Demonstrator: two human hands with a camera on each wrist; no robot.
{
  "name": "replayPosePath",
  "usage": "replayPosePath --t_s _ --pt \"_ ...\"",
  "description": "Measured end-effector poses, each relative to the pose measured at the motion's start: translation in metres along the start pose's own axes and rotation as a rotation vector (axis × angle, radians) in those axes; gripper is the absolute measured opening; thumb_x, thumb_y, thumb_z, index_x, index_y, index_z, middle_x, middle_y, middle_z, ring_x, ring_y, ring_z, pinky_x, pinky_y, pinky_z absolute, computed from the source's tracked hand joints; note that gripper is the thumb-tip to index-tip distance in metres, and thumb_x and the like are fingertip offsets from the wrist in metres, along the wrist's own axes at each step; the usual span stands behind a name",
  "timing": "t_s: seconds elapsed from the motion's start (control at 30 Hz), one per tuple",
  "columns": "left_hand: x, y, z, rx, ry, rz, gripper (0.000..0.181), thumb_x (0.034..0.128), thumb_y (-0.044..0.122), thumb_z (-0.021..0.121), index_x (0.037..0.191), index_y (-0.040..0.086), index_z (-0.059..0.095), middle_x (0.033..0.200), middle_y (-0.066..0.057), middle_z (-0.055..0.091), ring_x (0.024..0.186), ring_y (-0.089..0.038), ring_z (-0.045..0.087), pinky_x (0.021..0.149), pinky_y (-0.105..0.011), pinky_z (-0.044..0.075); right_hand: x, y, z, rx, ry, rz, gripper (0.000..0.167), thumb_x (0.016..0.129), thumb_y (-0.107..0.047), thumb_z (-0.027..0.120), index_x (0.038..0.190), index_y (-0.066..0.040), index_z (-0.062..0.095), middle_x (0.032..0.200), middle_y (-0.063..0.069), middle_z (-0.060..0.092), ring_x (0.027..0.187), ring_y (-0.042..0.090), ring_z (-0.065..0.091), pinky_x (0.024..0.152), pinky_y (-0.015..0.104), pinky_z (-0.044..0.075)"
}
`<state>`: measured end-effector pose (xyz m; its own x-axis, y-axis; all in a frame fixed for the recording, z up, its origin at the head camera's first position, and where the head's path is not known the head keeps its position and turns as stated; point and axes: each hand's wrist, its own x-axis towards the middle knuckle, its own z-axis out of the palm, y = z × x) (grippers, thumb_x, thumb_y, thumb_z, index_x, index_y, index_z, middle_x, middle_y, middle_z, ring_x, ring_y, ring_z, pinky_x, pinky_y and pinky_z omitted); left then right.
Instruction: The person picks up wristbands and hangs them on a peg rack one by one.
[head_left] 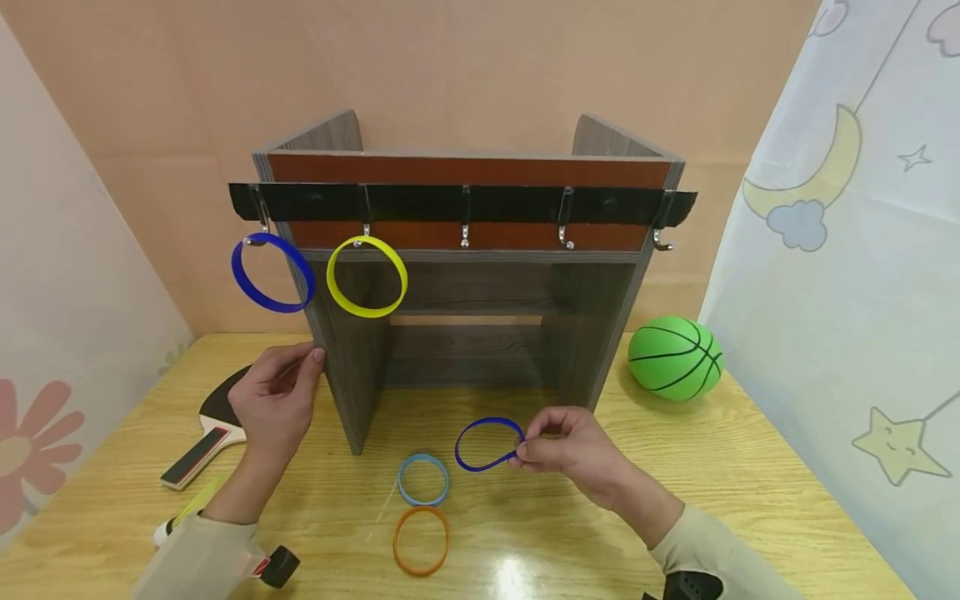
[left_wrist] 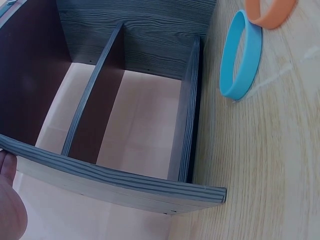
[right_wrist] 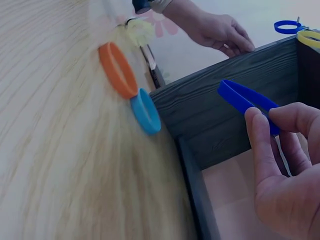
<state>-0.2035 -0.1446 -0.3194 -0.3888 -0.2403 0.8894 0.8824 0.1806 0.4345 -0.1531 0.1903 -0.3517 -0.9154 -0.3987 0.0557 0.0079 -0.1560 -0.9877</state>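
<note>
My right hand (head_left: 577, 454) pinches a dark blue band (head_left: 472, 467) by its right side, above the table; the right wrist view shows the pinched blue band (right_wrist: 235, 99) close up. My left hand (head_left: 276, 398) touches the left side edge of the grey wooden shelf (head_left: 341, 367), thumb and fingertips at the panel. Another blue band (head_left: 273, 304) hangs on the leftmost hook of the black strip (head_left: 420, 202), and a yellow band (head_left: 367, 312) hangs on the hook beside it. A light blue band (head_left: 447, 479) and an orange band (head_left: 446, 550) lie on the table.
A green ball (head_left: 675, 358) sits right of the shelf. At the left lie a paddle (head_left: 197, 458) and a partly hidden white and yellow object (head_left: 197, 504). Three further hooks on the strip, such as the middle hook (head_left: 465, 233), hold no band.
</note>
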Motion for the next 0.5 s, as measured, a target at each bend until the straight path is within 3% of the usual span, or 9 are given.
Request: replayPosePath --t_s 0.23,0.5 --pt "0.000 0.000 0.000 -0.008 -0.002 0.002 0.007 0.0774 -0.017 0.064 0.082 -0.023 0.062 0.075 -0.024 0.063 0.071 -0.010 0.064 0.070 -0.018 0.054 0.005 -0.017 0.010 0.027 0.021 -0.077 0.019 0.080 0.014 0.060 0.078 -0.005 0.061 0.078 0.009 0.063 0.078 0.023 0.068 0.076 0.037 0.056" --pt "0.000 0.000 -0.001 0.008 -0.007 0.002 0.006 0.0768 -0.019 0.064 0.082 -0.022 0.062 0.075 -0.022 0.064 0.071 -0.009 0.064 0.070 -0.018 0.054 0.009 -0.040 0.017 0.192 -0.047 -0.201 0.021 0.084 0.014 0.056 0.080 -0.006 0.064 0.084 0.010 0.065 0.082 0.022 0.068 0.075 0.027 0.055"
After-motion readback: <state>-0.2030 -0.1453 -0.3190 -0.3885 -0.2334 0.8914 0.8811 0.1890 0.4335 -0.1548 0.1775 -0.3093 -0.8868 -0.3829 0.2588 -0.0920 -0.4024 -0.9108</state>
